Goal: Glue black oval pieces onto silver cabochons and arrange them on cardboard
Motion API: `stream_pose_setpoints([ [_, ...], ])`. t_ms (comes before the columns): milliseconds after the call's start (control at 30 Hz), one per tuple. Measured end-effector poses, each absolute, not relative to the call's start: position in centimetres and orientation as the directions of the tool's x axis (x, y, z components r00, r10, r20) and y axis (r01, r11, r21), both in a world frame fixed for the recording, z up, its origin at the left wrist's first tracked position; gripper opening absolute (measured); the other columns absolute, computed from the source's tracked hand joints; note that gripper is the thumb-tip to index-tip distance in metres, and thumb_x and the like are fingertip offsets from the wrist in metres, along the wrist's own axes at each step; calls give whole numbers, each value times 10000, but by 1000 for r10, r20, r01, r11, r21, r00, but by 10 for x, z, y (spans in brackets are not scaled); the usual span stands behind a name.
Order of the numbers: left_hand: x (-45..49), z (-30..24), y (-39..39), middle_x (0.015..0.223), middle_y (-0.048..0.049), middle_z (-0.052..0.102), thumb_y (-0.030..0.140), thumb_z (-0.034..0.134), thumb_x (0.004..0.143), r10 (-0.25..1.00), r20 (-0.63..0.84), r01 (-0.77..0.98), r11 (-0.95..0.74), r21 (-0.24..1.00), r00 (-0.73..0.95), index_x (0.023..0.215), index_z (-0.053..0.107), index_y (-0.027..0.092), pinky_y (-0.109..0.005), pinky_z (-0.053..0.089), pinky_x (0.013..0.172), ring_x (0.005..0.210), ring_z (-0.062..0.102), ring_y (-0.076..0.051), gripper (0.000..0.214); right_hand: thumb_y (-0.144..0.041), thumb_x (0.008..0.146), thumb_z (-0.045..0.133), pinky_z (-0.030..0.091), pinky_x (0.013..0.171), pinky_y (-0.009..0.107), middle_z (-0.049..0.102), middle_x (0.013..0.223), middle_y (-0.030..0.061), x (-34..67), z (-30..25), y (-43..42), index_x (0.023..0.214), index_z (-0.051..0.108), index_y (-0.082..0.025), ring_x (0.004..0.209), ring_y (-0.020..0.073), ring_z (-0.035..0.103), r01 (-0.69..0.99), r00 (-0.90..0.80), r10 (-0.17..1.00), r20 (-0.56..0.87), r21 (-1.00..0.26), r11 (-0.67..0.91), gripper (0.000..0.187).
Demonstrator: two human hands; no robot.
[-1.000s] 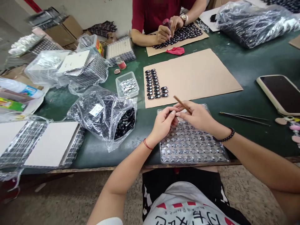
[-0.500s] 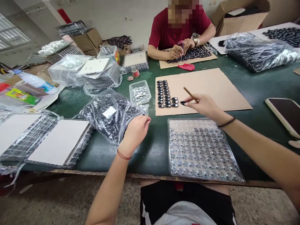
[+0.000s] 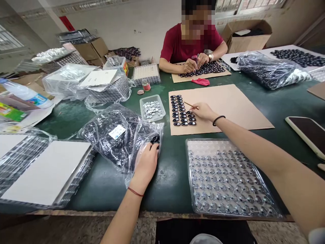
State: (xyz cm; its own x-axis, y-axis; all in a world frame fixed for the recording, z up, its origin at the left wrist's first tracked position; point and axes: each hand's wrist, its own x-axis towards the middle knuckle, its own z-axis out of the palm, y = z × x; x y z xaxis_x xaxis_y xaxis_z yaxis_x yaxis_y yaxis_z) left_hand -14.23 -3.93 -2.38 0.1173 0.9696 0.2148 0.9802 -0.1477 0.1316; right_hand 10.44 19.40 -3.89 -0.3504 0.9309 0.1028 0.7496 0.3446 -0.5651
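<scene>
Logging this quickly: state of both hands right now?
Left hand: at the mouth of the plastic bag; grip cannot be told.
Right hand: closed, holding a thin brown stick.

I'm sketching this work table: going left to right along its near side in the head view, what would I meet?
Stacked plastic trays under white card → clear plastic bag of black pieces → clear plastic tray → smartphone.

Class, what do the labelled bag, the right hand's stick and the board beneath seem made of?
Bag: probably plastic film, glossy; see-through, wrinkled, with glints.
Stick: perhaps wood, from its brown colour; finish too small to tell.
Board: probably cardboard, matte; plain brown, flat, without glare.
</scene>
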Motion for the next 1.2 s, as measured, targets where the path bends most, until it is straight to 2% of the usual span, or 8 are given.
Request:
stream_pose_setpoints([
  [300, -144, -18, -40, 922, -95, 640, 305, 327, 890, 941, 331, 986, 15, 169, -71, 950, 596, 170, -317, 395, 704, 819, 583, -221, 306, -297, 808, 486, 402, 658, 249, 663, 742, 57, 129, 10, 138, 742, 641, -130, 702, 147, 580, 552, -178, 902, 393, -719, 422, 237],
  [567, -146, -3, -35, 549, 4, 585, 449, 423, 819, 855, 223, 783, 283, 554, -467, 910, 638, 204, -271, 368, 550, 542, 539, -166, 339, -452, 843, 435, 327, 402, 196, 569, 588, 4, 176, 9, 44, 768, 612, -119, 398, 50, 397, 167, -306, 928, 211, -948, 271, 384],
  [700, -156, -8, -24, 507, 41, 490, 411, 600, 697, 748, 185, 506, 224, 833, -637, 795, 625, 153, -230, 340, 488, 472, 433, -104, 278, -469, 855, 400, 344, 387, 193, 560, 616, 13, 173, -2, 35, 753, 596, -124, 401, 49, 412, 73, -377, 917, 129, -983, 168, 410],
  [800, -154, -6, -22, 522, 67, 425, 290, 639, 688, 745, 18, 40, 11, 999, -667, 766, 573, 137, -166, 274, 393, 407, 333, -38, 184, -466, 886, 327, 379, 436, 204, 536, 624, 20, 167, -2, 27, 748, 594, -133, 474, 73, 462, 62, -432, 886, 167, -975, 214, 448],
  [867, -147, 1, -24, 503, 78, 372, 224, 570, 765, 814, -162, -346, -51, 937, -558, 760, 531, 135, -128, 225, 345, 369, 288, -14, 97, -460, 902, 284, 365, 448, 206, 478, 574, 2, 167, -1, 22, 730, 579, -145, 490, 83, 451, 100, -428, 878, 213, -955, 280, 465],
  [967, -128, 13, -25, 509, 65, 369, 158, 395, 874, 873, -396, -793, 18, 609, -284, 739, 476, 124, -77, 250, 336, 369, 318, 0, 161, -444, 911, 268, 349, 462, 215, 442, 534, -11, 169, -1, 19, 729, 556, -157, 490, 94, 443, 234, -436, 863, 257, -893, 384, 445],
  [1067, -101, 24, -24, 536, 36, 412, 171, 304, 908, 852, -510, -932, 81, 353, -119, 760, 472, 119, -74, 332, 373, 408, 380, -13, 230, -421, 914, 273, 381, 504, 239, 530, 591, 24, 170, -1, 20, 723, 554, -153, 538, 119, 501, 342, -470, 843, 263, -826, 448, 433],
  [1200, -65, 33, -13, 541, 24, 436, 169, 300, 905, 840, -535, -955, 82, 286, -89, 776, 484, 125, -104, 333, 364, 446, 443, -36, 229, -387, 910, 315, 450, 600, 272, 629, 792, 71, 168, 2, 18, 769, 603, -156, 691, 159, 579, 336, -554, 791, 260, -799, 498, 395],
])
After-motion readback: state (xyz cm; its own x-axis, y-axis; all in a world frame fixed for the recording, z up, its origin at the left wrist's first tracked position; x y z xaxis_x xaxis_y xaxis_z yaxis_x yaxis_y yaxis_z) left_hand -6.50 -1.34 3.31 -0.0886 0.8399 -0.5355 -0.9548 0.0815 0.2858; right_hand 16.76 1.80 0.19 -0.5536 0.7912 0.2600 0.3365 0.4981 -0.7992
